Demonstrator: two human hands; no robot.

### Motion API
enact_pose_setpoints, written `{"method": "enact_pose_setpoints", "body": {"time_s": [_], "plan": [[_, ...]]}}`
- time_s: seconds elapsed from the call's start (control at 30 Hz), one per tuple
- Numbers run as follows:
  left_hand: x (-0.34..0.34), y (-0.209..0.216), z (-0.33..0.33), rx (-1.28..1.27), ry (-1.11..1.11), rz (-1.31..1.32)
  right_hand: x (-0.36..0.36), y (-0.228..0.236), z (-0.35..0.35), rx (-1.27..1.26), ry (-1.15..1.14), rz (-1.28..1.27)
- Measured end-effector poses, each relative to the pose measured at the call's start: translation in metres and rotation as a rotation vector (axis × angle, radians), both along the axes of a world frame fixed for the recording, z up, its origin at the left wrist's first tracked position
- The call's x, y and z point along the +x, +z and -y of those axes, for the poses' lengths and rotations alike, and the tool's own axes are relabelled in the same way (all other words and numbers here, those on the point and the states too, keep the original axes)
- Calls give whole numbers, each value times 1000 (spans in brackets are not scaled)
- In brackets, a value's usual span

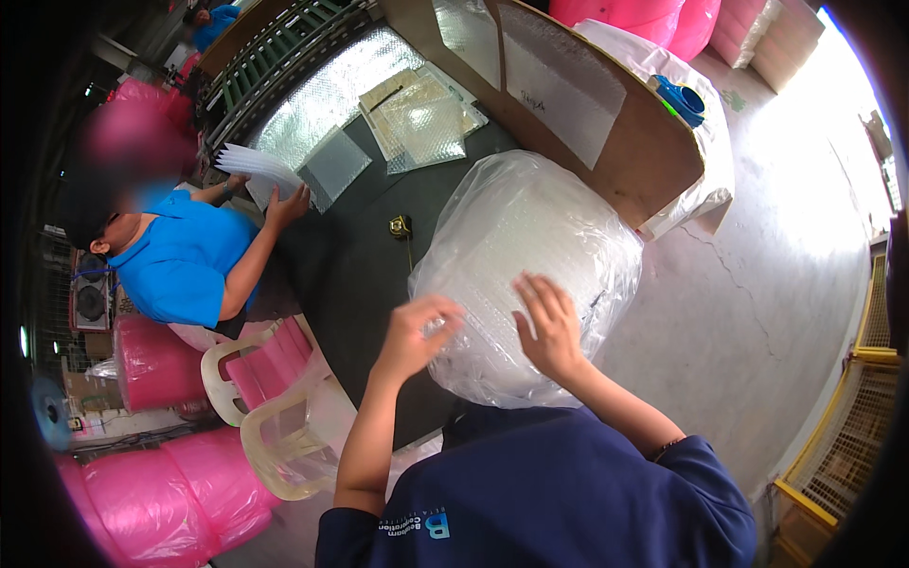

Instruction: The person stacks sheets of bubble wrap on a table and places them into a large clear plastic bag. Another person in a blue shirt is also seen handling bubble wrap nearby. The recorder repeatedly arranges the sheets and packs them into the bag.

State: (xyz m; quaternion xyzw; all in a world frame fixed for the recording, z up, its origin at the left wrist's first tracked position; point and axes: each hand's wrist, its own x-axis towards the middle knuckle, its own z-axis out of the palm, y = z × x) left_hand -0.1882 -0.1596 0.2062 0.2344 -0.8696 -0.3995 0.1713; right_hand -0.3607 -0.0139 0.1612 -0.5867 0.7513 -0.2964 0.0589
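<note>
A large clear plastic bag [540,218], packed with what looks like a stack of white bubble-wrap sheets, stands at the right end of the dark table [327,275]. My right hand [549,327] lies over the bag's front part, fingers spread and holding nothing. At the bag's left side is my left hand [417,336], its thumb apart from its bent fingers and nothing visible between them. Whether that hand touches the plastic I cannot tell. A tape measure [401,226], black and yellow, rests left of the bag with some blade pulled out.
A co-worker in a blue shirt [185,251] holds white sheets [256,170] at the left. Bubble-wrap pouches [426,123] lie farther back. A brown board [653,156] bounds the far side, with a blue tape dispenser [680,99] by it. Plastic chairs [275,431] stand left.
</note>
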Motion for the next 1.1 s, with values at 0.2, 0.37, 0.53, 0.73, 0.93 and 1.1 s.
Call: {"method": "enact_pose_setpoints", "body": {"time_s": [0.2,0.37,0.53,0.73,0.93,1.1], "plan": [[-7,-27,22,797,1117,-533,-15,-49,-8,305,173,3],[23,-92,-39,1431,1205,-494,-71,-2,2,-175,-497,-209],[-17,-116,-71,1353,803,-490,-136,-22,28,383,-518,55],[-26,-124,-43,1484,596,-554,-150,-43,25,62,-409,406],[-57,-127,-27,1531,685,-746,-167,-27,11,159,-591,347],[-75,-111,-60,1003,1063,-975,-135,5,29,-257,-471,-227]]}}
